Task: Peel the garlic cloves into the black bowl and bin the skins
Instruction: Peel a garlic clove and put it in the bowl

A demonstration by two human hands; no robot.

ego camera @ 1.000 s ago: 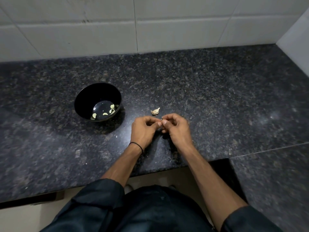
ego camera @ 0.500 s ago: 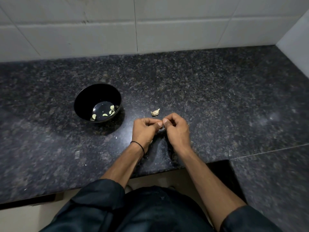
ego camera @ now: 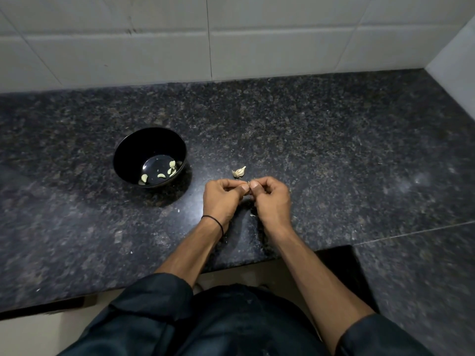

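My left hand [ego camera: 222, 199] and my right hand [ego camera: 271, 199] meet over the dark granite counter [ego camera: 334, 155], fingers curled, pinching a small garlic clove [ego camera: 248, 184] between their fingertips; only a sliver of it shows. Just beyond them lies one unpeeled clove [ego camera: 239, 172] on the counter. A black bowl [ego camera: 126, 150] stands to the left with several peeled cloves [ego camera: 160, 175] at its bottom. No bin is in view.
A white tiled wall [ego camera: 231, 42] runs along the back and turns forward at the far right. The counter's front edge steps back under my arms, and small skin flecks [ego camera: 253, 215] lie near my right wrist.
Both hands stayed together on the clove, with only small finger movements. The bowl and the loose clove have not moved.
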